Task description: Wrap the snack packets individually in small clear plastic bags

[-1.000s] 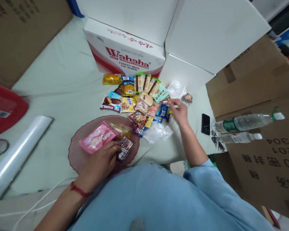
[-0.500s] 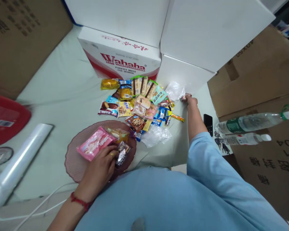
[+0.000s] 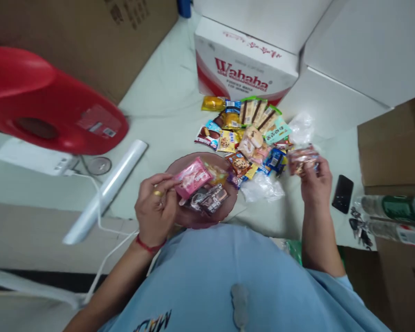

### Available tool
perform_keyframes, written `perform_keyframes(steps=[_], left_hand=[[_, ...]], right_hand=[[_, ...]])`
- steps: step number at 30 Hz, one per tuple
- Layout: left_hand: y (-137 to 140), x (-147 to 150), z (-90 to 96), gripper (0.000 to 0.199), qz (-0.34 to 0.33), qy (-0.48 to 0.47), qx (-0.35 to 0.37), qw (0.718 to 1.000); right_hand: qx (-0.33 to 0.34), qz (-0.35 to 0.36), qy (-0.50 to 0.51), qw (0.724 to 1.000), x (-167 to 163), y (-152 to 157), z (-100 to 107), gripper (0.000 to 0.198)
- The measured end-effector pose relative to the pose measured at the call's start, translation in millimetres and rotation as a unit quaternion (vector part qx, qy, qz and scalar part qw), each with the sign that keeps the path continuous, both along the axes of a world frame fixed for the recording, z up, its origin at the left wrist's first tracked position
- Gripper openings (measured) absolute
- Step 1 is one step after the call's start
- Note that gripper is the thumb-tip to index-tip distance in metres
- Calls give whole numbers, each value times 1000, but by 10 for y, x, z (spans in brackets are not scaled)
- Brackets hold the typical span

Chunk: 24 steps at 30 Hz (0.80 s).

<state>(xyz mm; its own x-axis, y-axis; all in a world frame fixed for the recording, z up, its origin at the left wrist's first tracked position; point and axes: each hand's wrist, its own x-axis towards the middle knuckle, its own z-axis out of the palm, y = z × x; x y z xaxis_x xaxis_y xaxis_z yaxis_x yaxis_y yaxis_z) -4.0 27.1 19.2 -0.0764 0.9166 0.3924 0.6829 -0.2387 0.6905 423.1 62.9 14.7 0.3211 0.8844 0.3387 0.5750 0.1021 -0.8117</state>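
My left hand (image 3: 157,203) pinches the corner of a pink snack packet (image 3: 194,178) over the left part of a pinkish glass plate (image 3: 228,210). Beside that packet on the plate lie a dark brown snack packet (image 3: 212,199) and a clear yellowish one (image 3: 216,174). On the right, my right hand (image 3: 316,177) is closed on a reddish-brown snack packet (image 3: 302,160), raised off the table; its print is blurred. Between the hands is a pile of wrapped snacks, among them a brown cookie packet (image 3: 238,164), a yellow cookie packet (image 3: 227,141) and a mint-green packet (image 3: 277,131).
Behind the pile stands a white Wahaha carton (image 3: 245,69). Crumpled clear plastic (image 3: 263,186) lies in front. A red jug (image 3: 65,110), a clear plastic roll (image 3: 105,191) and a white power strip (image 3: 34,157) are left; a phone (image 3: 342,193), keys (image 3: 361,233) and water bottles (image 3: 397,208) right.
My right hand has come back from beside the far plastic with the reddish-brown packet. My left hand has moved from the dark packet to the pink one. The view has shifted left.
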Motion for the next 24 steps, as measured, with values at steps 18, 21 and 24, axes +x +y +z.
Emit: perform_keyframes(steps=[18,21,24], left_hand=[[-194,-254,-396,54,107,-29,-190,976],[-103,-242,-411,56,74,0,-194,978],[-19,-260,-409,56,63,32,-205,976]], right_hand=[[-274,438,-301,801,-2588,-151,222,41],[-264,433,-331,796,-2631,-144,130,43],[-232,406,-347,813,-2659,-205,6,43]])
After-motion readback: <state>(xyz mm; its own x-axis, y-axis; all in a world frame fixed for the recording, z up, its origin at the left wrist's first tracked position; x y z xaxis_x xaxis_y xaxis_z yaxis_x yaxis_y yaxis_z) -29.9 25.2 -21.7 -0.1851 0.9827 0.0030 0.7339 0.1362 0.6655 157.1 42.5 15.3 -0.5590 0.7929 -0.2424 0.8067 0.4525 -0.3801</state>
